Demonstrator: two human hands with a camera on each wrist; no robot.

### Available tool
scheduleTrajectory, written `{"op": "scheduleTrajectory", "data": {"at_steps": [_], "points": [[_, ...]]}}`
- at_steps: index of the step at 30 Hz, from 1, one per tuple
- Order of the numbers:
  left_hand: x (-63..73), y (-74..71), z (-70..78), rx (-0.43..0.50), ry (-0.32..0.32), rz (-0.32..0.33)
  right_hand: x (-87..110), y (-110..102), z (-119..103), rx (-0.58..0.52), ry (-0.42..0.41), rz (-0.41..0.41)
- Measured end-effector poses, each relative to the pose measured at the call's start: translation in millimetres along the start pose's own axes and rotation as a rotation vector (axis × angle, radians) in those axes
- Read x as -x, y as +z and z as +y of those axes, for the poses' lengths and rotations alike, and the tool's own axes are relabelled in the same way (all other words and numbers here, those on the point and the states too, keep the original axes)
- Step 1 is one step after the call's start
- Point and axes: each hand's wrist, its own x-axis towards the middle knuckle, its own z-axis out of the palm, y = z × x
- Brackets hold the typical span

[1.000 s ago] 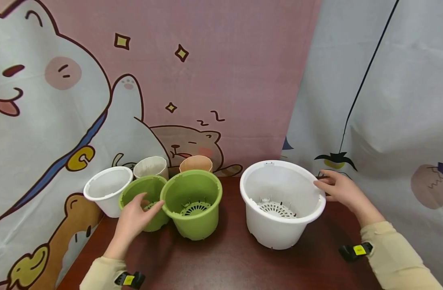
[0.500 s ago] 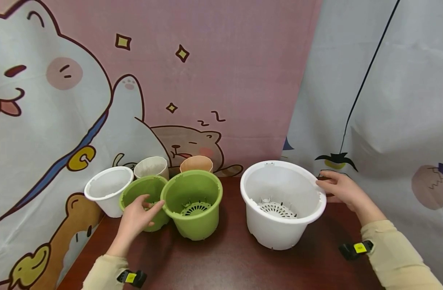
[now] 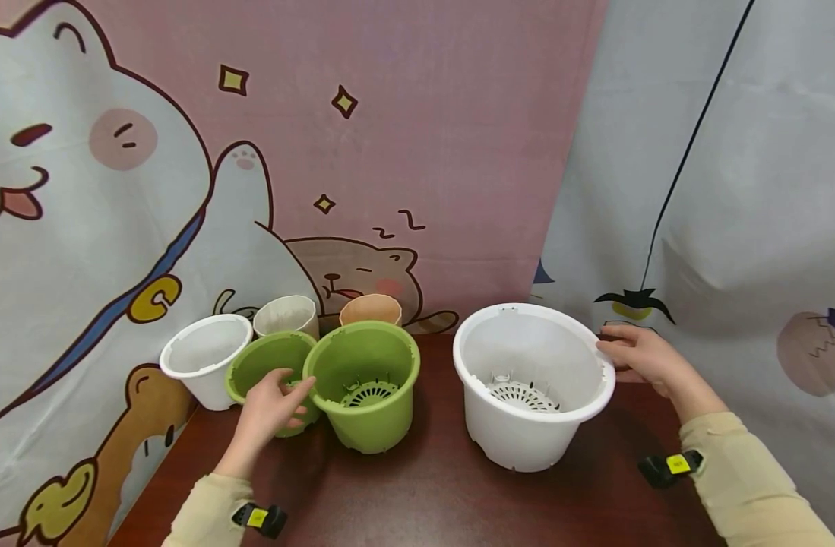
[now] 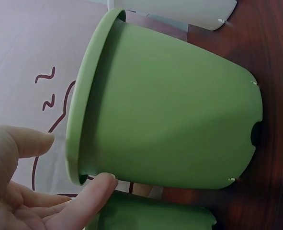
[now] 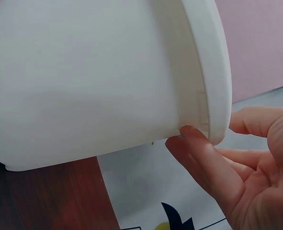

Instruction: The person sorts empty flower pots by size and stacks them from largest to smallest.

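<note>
In the head view a large white plastic flower pot (image 3: 520, 437) with a slotted bottom stands upright on the right. My right hand (image 3: 646, 361) pinches its right rim, digits on both sides of the edge in the right wrist view; some fingers are hidden behind the pot. To the left stands a green flower pot (image 3: 372, 425). My left hand (image 3: 270, 406) is at its left rim with fingers spread; in the left wrist view one fingertip (image 4: 105, 184) lies right below the rim and another digit is apart from it. A smaller green pot (image 3: 249, 365) is partly behind this hand.
A small white pot (image 3: 208, 384) stands at the far left. Behind the green pots are a cream pot (image 3: 287, 315) and an orange pot (image 3: 371, 308). All stand on a dark red-brown table (image 3: 424, 501) before a cartoon-print cloth (image 3: 424, 137).
My left hand has shifted slightly right and its fingers have changed position near the green pot's rim. The right hand has closed in a little at the white pot's rim; the pots stand still.
</note>
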Motion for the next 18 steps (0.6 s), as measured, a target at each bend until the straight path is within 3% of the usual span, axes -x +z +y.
{"op": "scheduleTrajectory", "data": {"at_steps": [18], "points": [[-12.0, 11.8, 1.9, 0.103, -0.02, -0.068, -5.3, -4, 1, -0.043, 0.059, -0.034]]}}
